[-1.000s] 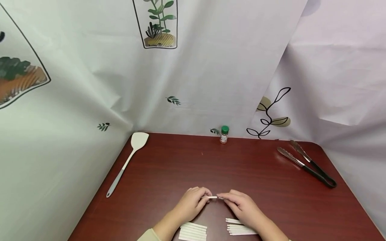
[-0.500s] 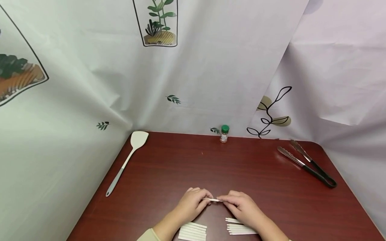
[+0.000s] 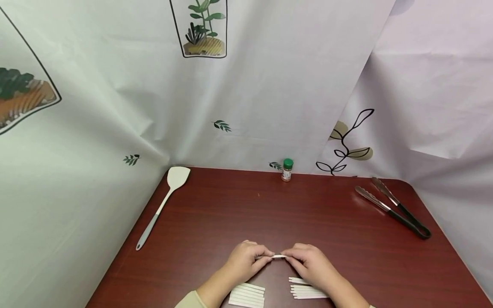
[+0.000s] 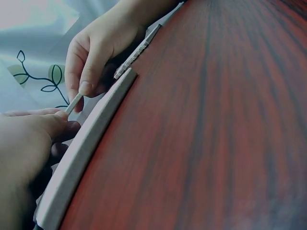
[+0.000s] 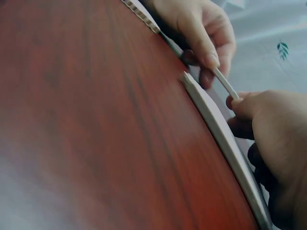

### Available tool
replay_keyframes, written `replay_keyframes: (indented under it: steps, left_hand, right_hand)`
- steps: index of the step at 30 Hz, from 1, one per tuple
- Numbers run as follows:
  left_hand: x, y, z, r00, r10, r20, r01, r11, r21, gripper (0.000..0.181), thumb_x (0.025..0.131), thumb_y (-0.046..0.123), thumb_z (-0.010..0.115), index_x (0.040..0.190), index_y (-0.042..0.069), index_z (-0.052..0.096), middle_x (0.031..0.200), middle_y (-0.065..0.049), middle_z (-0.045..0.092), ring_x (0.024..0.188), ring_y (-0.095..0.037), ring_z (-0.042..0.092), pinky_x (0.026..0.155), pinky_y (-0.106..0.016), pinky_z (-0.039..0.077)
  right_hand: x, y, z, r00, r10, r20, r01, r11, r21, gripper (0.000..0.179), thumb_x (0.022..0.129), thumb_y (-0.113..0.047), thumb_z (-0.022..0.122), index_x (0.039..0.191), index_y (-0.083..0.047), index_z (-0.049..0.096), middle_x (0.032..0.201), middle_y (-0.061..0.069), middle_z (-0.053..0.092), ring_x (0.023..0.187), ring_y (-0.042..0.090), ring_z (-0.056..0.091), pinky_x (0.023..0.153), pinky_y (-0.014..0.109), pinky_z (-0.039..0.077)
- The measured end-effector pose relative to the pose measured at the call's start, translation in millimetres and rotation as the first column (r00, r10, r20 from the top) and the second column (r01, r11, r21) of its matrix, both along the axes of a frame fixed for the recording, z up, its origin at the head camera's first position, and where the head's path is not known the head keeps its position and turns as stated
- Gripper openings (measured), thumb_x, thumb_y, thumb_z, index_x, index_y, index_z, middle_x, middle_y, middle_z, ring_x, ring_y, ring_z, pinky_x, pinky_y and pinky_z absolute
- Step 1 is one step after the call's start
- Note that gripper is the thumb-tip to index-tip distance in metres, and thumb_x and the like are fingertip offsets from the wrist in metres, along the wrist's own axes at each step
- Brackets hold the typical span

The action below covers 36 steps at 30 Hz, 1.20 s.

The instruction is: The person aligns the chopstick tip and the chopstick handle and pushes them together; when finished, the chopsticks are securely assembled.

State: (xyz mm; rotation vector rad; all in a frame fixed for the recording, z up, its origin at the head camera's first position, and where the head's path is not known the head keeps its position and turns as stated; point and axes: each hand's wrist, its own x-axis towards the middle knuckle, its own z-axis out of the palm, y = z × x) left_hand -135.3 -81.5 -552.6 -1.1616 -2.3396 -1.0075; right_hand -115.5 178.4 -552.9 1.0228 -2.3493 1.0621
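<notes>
White stick [image 3: 279, 256], thin | left hand [image 3: 246, 259] and right hand [image 3: 309, 262] each pinching it | seemingly light, stiff, breakable; best gripped near ends

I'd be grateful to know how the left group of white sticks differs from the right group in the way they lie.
The left group lies packed together, while the right group has a gap before its farthest stick. In the head view, the left group slopes down toward the right, whereas the right group lies closer to level. Both are pale, thin, straight sticks on the table.
</notes>
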Motion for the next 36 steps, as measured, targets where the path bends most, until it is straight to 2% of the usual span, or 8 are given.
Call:
replay_keyframes:
  steps: [8, 14, 23, 26, 29, 31, 32, 36]
  left_hand:
    - [-3.0, -0.9, 0.1, 0.995, -0.054, -0.079, 0.054, 0.999, -0.006, 0.014, 0.085, 0.013, 0.088, 0.097, 0.018, 0.082, 0.093, 0.011, 0.080, 0.082, 0.003, 0.071, 0.079, -0.019, 0.051]
    - [-1.5, -1.6, -1.0, 0.996, -0.053, -0.071, 0.053, 0.999, 0.007, 0.012, 0.087, 0.012, 0.086, 0.097, 0.016, 0.082, 0.093, 0.009, 0.080, 0.081, 0.000, 0.071, 0.079, -0.021, 0.052]
    - [-13.7, -6.5, 2.9, 0.976, 0.017, -0.219, -0.010, 0.999, 0.035, 0.017, 0.089, 0.015, 0.086, 0.104, 0.020, 0.081, 0.092, 0.014, 0.078, 0.069, 0.000, 0.063, 0.074, -0.022, 0.049]
    - [-15.5, -10.8, 1.8, 0.980, 0.049, -0.194, -0.046, 0.999, 0.024, 0.026, 0.093, 0.015, 0.082, 0.119, 0.019, 0.079, 0.104, 0.013, 0.079, 0.077, -0.001, 0.069, 0.075, -0.023, 0.051]
    - [-14.9, -15.8, 0.2, 0.984, 0.069, -0.164, -0.070, 0.998, -0.002, 0.036, 0.096, 0.014, 0.078, 0.131, 0.021, 0.073, 0.116, 0.012, 0.078, 0.087, -0.004, 0.073, 0.077, -0.026, 0.054]
    - [-14.5, -18.7, -0.5, 0.987, 0.056, -0.150, -0.058, 0.998, -0.013, 0.037, 0.096, 0.013, 0.077, 0.131, 0.022, 0.072, 0.115, 0.012, 0.078, 0.089, -0.004, 0.073, 0.078, -0.027, 0.055]
    - [-14.5, -20.0, -0.9, 0.989, 0.039, -0.145, -0.042, 0.999, -0.015, 0.035, 0.096, 0.012, 0.077, 0.129, 0.022, 0.073, 0.112, 0.011, 0.078, 0.088, -0.003, 0.072, 0.079, -0.027, 0.055]
    - [-15.1, -25.7, -1.3, 0.991, -0.030, -0.128, 0.026, 0.999, -0.032, 0.028, 0.093, 0.011, 0.079, 0.118, 0.023, 0.079, 0.107, 0.012, 0.078, 0.092, -0.001, 0.070, 0.084, -0.027, 0.054]
  right_hand:
    - [-0.5, -2, 0.0, 0.998, 0.053, -0.035, -0.053, 0.999, -0.009, 0.032, 0.087, 0.002, 0.082, 0.110, -0.019, 0.081, 0.089, -0.014, 0.068, 0.075, -0.005, 0.055, 0.068, 0.012, 0.045]
    - [-1.7, -5, 2.4, 0.997, 0.077, -0.015, -0.077, 0.996, -0.037, 0.032, 0.087, 0.005, 0.082, 0.110, -0.017, 0.082, 0.091, -0.011, 0.069, 0.077, -0.003, 0.058, 0.069, 0.011, 0.047]
    - [-10.1, 7, 15.5, 0.986, -0.039, 0.161, 0.059, 0.990, -0.125, 0.025, 0.084, 0.001, 0.088, 0.103, -0.015, 0.085, 0.091, -0.009, 0.073, 0.073, 0.001, 0.061, 0.061, 0.016, 0.049]
    - [-16.6, 9, 28.7, 0.929, -0.068, 0.365, 0.135, 0.977, -0.162, 0.016, 0.088, -0.005, 0.086, 0.102, -0.013, 0.084, 0.089, -0.006, 0.075, 0.065, 0.004, 0.061, 0.054, 0.022, 0.051]
    - [-24.1, 4, 44.1, 0.804, -0.017, 0.594, 0.200, 0.949, -0.244, 0.020, 0.093, -0.007, 0.082, 0.111, 0.000, 0.076, 0.090, 0.004, 0.075, 0.064, 0.012, 0.063, 0.055, 0.029, 0.054]
    - [-30.3, -2, 53.2, 0.716, 0.036, 0.697, 0.241, 0.925, -0.295, 0.029, 0.095, -0.005, 0.079, 0.116, 0.009, 0.065, 0.088, 0.012, 0.072, 0.064, 0.018, 0.062, 0.057, 0.032, 0.055]
    - [-33.7, -5, 56.7, 0.688, 0.055, 0.724, 0.255, 0.916, -0.311, 0.032, 0.095, -0.003, 0.078, 0.117, 0.011, 0.059, 0.088, 0.015, 0.070, 0.066, 0.020, 0.063, 0.059, 0.033, 0.055]
    - [-51.3, -21, 63.5, 0.649, 0.051, 0.759, 0.289, 0.907, -0.308, 0.039, 0.095, 0.001, 0.076, 0.119, 0.009, 0.047, 0.081, 0.018, 0.068, 0.065, 0.022, 0.062, 0.061, 0.031, 0.055]
